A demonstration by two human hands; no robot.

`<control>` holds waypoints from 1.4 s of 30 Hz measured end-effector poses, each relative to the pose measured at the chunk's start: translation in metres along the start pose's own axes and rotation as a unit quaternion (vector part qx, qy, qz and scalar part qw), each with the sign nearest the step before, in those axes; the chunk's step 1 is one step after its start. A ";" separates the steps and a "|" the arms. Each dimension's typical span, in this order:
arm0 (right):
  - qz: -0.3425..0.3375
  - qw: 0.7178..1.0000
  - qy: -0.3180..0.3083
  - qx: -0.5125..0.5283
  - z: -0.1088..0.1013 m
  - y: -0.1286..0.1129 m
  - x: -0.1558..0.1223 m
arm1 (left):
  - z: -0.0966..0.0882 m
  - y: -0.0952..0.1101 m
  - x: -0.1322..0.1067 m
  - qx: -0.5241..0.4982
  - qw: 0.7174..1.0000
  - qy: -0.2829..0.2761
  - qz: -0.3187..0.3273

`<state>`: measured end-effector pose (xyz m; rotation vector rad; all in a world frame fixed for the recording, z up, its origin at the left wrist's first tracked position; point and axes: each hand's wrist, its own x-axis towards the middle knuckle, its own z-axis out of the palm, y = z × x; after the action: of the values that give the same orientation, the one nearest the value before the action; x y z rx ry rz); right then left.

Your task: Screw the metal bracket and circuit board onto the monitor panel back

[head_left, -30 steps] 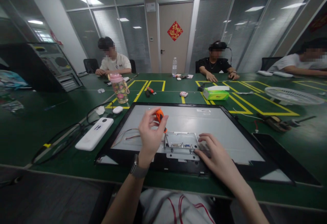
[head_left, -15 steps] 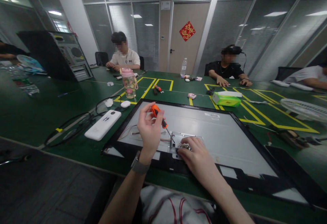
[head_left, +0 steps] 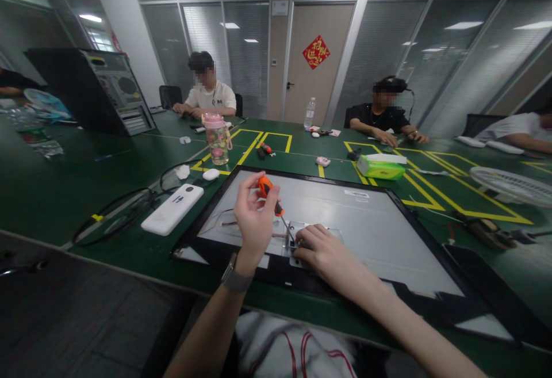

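My left hand (head_left: 255,215) is closed around the orange and black handle of a screwdriver (head_left: 268,191). The screwdriver slants down to the right, and its thin shaft ends at a metal bracket (head_left: 295,262) on the back of a flat display panel (head_left: 379,217). The fingers of my right hand (head_left: 318,249) curl over a small metal part (head_left: 304,244) at that bracket, close to the screwdriver's tip; they hide most of it. The panel lies flat before me, grey with a black frame, and thin wires (head_left: 228,224) run along its left side.
Left of the panel lie a white power bank (head_left: 172,210) and a looped black cable (head_left: 112,217). A pink-lidded bottle (head_left: 217,139), a green packet (head_left: 379,167) and a computer case (head_left: 90,93) stand farther off. Two co-workers (head_left: 212,91) sit opposite; another person is at the right edge.
My right hand has shifted slightly left, nearer the screwdriver's tip, and covers more of the small metal part. My left hand keeps its hold on the screwdriver, nearly still.
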<state>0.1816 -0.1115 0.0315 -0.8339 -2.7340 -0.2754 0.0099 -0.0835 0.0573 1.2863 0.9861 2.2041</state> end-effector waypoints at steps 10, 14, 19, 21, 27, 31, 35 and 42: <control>-0.004 0.991 0.021 0.133 0.007 0.009 -0.010 | 0.000 0.001 0.001 -0.005 1.000 0.006 0.004; 0.008 0.973 0.060 0.225 0.005 0.014 -0.015 | -0.001 0.001 0.001 -0.003 1.000 0.005 -0.002; -0.003 0.973 0.073 0.220 0.005 0.017 -0.016 | -0.001 0.002 0.001 -0.005 1.000 0.005 -0.005; -0.009 0.978 0.063 0.201 0.007 0.017 -0.015 | 0.000 0.002 0.000 -0.002 1.000 0.007 -0.002; -0.036 0.981 0.094 0.163 0.013 0.015 -0.015 | -0.001 0.001 0.001 0.003 1.000 0.004 0.002; -0.038 0.968 0.122 0.215 0.016 0.014 -0.016 | -0.001 0.002 0.001 0.008 1.000 0.006 0.002; 0.043 0.923 0.150 0.352 0.013 0.014 -0.014 | 0.000 0.002 0.001 0.002 1.000 0.010 0.004; 0.338 0.676 0.141 0.639 0.007 0.020 -0.008 | 0.000 0.002 0.001 0.001 1.000 0.008 0.002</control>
<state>0.1979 -0.0980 0.0239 -1.0290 -1.4470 1.3503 0.0091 -0.0846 0.0595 1.2751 0.9915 2.2202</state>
